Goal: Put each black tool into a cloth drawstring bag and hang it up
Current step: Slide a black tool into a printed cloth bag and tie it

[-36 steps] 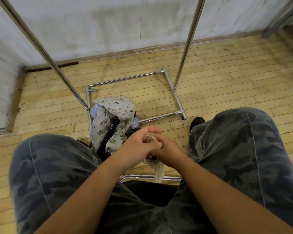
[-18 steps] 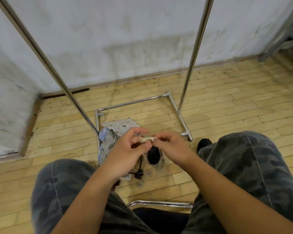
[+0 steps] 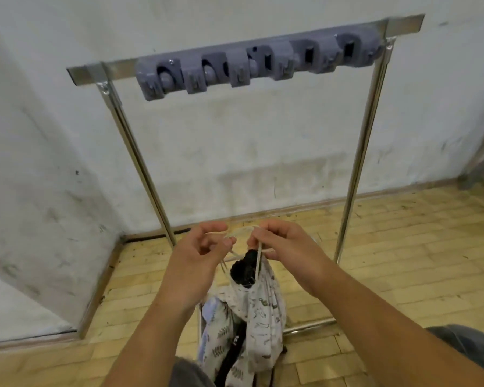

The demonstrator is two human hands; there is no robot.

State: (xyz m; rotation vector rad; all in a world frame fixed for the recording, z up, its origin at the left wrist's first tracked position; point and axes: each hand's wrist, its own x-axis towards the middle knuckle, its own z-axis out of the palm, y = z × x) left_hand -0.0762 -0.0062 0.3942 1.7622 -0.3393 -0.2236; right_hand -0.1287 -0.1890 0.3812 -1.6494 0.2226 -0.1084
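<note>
At the left edge of the frame is a stained white wall (image 3: 39,169); before it a metal rack (image 3: 140,163) stands on the wooden floor (image 3: 403,247), with a grey holder (image 3: 257,60) on its top bar; below the centre the left hand (image 3: 201,255) pinches the drawstring (image 3: 259,255) between thumb and curled fingers; lower, more printed cloth (image 3: 215,331) lies; a black tool (image 3: 245,268) sticks out of the cloth bag (image 3: 263,308) under the hands; the right hand (image 3: 285,244) pinches the same drawstring, fingers curled narrow.
</note>
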